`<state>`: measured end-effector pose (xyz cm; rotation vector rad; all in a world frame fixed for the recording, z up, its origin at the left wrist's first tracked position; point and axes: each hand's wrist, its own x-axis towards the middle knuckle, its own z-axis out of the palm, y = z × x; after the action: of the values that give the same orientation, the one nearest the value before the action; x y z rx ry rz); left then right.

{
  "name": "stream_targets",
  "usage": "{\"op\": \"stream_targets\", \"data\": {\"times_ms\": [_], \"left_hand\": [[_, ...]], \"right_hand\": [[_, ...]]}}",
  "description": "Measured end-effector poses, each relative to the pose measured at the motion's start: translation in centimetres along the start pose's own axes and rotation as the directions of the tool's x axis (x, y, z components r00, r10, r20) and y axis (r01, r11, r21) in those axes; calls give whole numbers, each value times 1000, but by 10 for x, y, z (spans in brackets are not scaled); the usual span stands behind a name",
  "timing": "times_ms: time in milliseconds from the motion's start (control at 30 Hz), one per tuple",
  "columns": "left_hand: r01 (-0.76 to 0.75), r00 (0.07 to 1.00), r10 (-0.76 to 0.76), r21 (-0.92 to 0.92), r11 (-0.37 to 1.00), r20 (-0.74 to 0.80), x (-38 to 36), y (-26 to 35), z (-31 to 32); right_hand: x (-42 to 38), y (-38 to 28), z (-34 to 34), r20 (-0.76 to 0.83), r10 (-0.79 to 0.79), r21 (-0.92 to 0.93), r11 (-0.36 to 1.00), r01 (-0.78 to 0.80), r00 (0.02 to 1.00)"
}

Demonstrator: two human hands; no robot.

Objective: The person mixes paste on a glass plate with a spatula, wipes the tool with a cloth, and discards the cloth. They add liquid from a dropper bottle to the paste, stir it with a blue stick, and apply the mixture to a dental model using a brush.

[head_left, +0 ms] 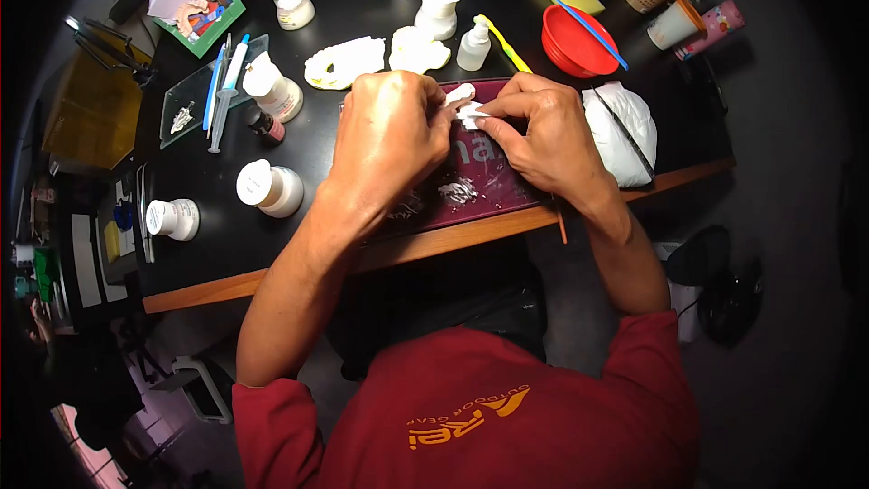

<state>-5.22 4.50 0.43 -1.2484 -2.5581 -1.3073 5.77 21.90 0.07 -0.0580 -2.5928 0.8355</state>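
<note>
We find the small white piece (469, 114) above the maroon mat (509, 197) on the desk (217, 258). The right hand (550, 131) has its grip closed on that piece, thumb against forefinger. The left hand (389, 127) meets its other side; its own knuckles partly hide its grip, so we cannot tell whether it is closed. We note white slivers (459, 190) on the mat, nearer the person, and a red bowl (572, 52) beyond the right hand.

Your L hand (391, 127) & R hand (549, 131) hold white pc (469, 112) over maroon mat (511, 192), nr red bowl (563, 47)
</note>
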Motion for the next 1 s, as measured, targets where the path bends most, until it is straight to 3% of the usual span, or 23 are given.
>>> {"op": "stream_targets", "data": {"times_ms": [100, 300, 400, 533, 900, 1000], "left_hand": [[43, 999, -43, 40, 998, 5, -4, -2, -3], [43, 998, -41, 44, 998, -42, -15, -4, -18], [41, 998, -37, 82, 996, -47, -24, -4, -24], [-1, 997, 5, 45, 999, -78, -32, -12, -22], [5, 997, -2, 41, 999, -71, -34, -14, -21], [25, 998, -22, 48, 999, -61, -35, -13, -23]], "right_hand": [[-5, 4, -4, -20, -56, -38, 998, 55, 998], [-19, 5, -9, 19, -1, 26, 1000, 0, 1000], [-22, 5, -13, 78, -161, -76, 983, 167, 984], [-36, -3, -16, 137, -249, -123, 956, 266, 959], [-72, -26, -27, 207, -229, -110, 961, 255, 951], [-69, -21, -28, 87, -212, -123, 967, 222, 973]]}}
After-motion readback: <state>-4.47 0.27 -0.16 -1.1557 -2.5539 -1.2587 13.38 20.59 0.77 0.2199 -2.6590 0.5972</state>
